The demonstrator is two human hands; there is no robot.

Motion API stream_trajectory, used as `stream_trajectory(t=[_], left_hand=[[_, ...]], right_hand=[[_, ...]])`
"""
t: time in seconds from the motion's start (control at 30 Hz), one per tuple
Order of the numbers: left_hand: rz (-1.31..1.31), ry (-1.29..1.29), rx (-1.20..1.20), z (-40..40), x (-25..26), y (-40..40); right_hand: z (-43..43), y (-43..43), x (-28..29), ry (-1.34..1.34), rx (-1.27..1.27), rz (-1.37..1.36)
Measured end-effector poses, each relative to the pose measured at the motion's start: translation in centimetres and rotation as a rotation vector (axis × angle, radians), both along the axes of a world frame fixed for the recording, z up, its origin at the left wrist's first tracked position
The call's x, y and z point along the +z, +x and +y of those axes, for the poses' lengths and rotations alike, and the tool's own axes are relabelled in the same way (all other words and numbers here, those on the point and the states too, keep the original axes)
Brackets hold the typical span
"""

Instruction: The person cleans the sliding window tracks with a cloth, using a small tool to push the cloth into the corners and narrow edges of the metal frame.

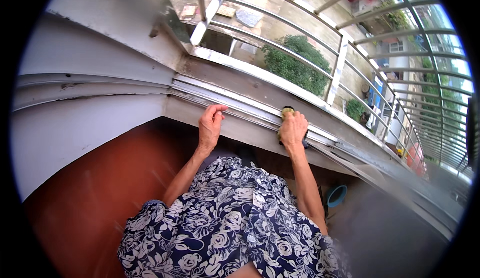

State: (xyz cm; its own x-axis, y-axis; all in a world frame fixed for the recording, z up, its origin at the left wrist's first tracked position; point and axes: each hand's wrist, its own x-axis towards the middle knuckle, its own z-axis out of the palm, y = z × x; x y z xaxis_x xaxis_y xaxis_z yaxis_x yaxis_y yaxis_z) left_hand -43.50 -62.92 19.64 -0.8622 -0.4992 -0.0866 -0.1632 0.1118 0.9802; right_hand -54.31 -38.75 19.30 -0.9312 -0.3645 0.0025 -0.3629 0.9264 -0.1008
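Observation:
My right hand (294, 129) grips a yellowish-green cloth or sponge (287, 110) with a dark part showing at its edges. It presses this onto the metal sliding-window track (247, 107), close to the edge of the sliding pane. The palm and fingers hide most of the held piece. Farther left, my left hand (212, 124) hovers near the inner edge of the sill (187, 107), holding nothing, its fingers loosely curled and a little apart. The track runs from the wall corner at the left down toward the right.
Metal security bars (341, 64) stand outside the window, above a yard with a green bush (296, 64). A glass sliding pane (390, 203) covers the right side. A light blue basin (336, 196) sits low at the right. The white wall (93, 120) borders the left.

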Motion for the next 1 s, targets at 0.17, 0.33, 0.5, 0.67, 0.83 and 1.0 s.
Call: stream_trajectory(t=[0.17,0.33,0.5,0.67,0.83,1.0], left_hand=[[-0.019,-0.073,0.112,-0.9,0.9,0.8],[-0.061,-0.054,0.277,-2.4,-1.3,3.0],[-0.143,0.069,0.340,-2.6,-2.9,3.7],[-0.129,0.064,0.317,-2.3,-2.4,4.7],[-0.076,-0.051,0.193,-1.5,0.1,3.3],[0.016,0.004,0.028,0.3,0.6,1.1]], right_hand=[[-9.2,-0.4,0.2,-0.144,0.189,-0.092],[-20.3,-0.4,-0.1,-0.400,0.486,0.023],[-26.6,-1.5,-4.8,-0.254,0.539,-0.030],[-22.9,-1.1,-1.7,-0.149,0.516,-0.070],[-11.5,-0.7,-2.2,-0.014,0.455,0.098],[-3.1,0.2,0.3,0.216,0.284,0.013]])
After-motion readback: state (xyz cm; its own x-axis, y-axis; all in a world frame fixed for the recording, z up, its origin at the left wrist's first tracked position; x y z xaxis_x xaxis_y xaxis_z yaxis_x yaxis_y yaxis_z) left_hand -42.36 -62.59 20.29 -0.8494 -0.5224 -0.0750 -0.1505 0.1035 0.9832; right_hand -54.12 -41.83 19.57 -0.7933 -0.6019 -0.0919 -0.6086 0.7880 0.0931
